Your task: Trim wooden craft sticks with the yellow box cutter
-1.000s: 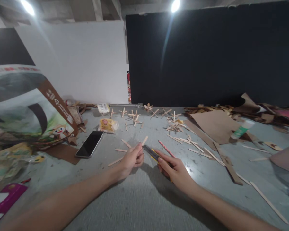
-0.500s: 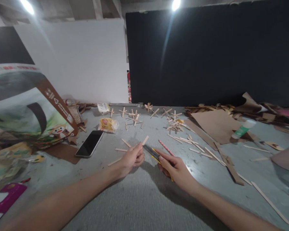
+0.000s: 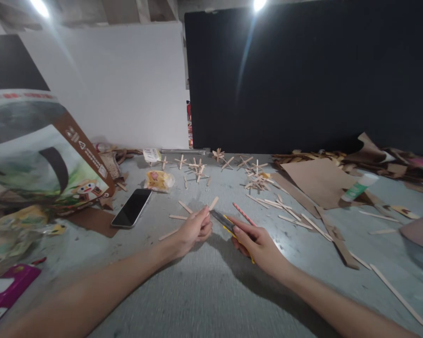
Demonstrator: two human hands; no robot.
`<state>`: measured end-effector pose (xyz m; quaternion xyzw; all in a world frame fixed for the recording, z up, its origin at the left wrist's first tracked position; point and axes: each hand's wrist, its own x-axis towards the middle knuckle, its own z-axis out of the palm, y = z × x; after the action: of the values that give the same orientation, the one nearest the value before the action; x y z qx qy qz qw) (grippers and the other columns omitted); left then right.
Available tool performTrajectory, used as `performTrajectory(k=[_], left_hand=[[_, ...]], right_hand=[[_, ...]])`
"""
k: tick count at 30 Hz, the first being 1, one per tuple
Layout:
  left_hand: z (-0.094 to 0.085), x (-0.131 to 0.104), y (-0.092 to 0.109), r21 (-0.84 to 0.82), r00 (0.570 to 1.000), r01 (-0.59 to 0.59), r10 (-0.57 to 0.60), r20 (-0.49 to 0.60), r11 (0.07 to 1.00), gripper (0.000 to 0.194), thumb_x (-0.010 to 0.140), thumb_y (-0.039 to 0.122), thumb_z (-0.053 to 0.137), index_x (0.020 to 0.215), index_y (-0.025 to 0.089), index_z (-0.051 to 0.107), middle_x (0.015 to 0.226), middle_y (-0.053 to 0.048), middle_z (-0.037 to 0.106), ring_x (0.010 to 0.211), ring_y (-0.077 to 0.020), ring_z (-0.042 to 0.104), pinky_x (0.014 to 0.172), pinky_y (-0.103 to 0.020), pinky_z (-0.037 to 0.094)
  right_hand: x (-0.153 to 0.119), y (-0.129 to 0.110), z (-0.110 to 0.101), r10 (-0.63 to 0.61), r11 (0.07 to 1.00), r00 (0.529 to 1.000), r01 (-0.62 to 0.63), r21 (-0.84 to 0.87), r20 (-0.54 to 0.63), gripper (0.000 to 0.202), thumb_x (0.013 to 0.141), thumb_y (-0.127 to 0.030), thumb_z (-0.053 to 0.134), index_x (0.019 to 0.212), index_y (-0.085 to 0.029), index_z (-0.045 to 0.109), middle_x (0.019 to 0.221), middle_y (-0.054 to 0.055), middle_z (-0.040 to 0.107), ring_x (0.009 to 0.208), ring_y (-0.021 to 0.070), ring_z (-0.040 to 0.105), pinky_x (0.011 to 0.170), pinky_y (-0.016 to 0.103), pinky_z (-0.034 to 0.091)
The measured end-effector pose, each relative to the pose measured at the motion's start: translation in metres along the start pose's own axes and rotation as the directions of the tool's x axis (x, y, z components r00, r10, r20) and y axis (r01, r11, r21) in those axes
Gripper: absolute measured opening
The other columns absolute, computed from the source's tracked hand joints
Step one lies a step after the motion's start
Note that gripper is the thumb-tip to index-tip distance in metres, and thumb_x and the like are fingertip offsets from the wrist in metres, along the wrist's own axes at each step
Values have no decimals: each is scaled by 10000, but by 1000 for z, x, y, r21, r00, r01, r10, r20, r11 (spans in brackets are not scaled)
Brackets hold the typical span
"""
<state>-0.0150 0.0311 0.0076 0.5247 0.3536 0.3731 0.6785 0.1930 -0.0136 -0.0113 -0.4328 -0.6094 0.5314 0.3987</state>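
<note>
My left hand (image 3: 196, 228) pinches a short wooden stick (image 3: 214, 203), whose rounded end sticks out above the fingertips. A yellow and black utility knife (image 3: 228, 225) is in my right hand (image 3: 255, 244), its dark front end pointing up and left, close to the fingertips of my left hand. Whether the blade touches the stick cannot be made out. Just beyond the knife lies a red patterned pencil (image 3: 244, 214). Several loose sticks lie beside my left hand, one of them a pale stick (image 3: 178, 217).
A phone (image 3: 132, 208) and a wrapped snack (image 3: 158, 180) lie left of centre. Crossed sticks (image 3: 199, 170) stand toward the back. Cardboard (image 3: 319, 182), a glue stick (image 3: 359, 187) and loose sticks are on the right. A large printed bag (image 3: 38, 155) stands at the left.
The whole view has shifted very slightly. Both hands keep nearly the same pose, with the stick and the knife still held.
</note>
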Motion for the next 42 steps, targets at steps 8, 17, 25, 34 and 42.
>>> performTrajectory(k=[8,17,25,34,42], left_hand=[[1,-2,-1,15,999,15,-14,-39,1000,629,911,764,564,642,248,325,461,111,244,402,-66,150,422,-234,107],[9,-5,-9,7,995,-80,80,-60,997,691,851,857,554,625,255,301,430,115,231,389,-64,161,421,-228,125],[11,-7,-10,-113,992,-104,95,-87,988,644,878,819,581,702,241,356,494,118,261,414,-62,154,410,-209,136],[12,-6,-13,-2,990,-107,107,-87,994,586,874,767,637,800,229,417,608,105,348,430,-48,261,424,-205,172],[9,-3,-17,0,983,-127,126,-134,992,514,907,714,629,888,221,486,605,98,401,425,-61,296,420,-210,187]], right_hand=[[2,1,2,-21,999,1000,21,41,5,718,966,-641,565,1444,-115,662,591,-66,371,520,120,319,481,246,249],[-13,-6,17,7,998,999,-5,63,-42,759,950,-694,574,1436,-120,674,604,-49,430,506,111,337,472,238,273],[-18,-3,16,-76,996,976,66,-58,-205,741,981,-667,546,1472,-121,649,639,-13,534,513,132,414,466,247,338],[-9,0,3,-191,957,939,113,-269,-287,587,965,-580,593,1405,-210,712,1322,148,730,1002,281,696,862,398,565],[-6,0,5,-64,994,968,42,-97,-243,664,944,-587,614,1427,-135,682,711,23,643,603,168,538,548,276,422]])
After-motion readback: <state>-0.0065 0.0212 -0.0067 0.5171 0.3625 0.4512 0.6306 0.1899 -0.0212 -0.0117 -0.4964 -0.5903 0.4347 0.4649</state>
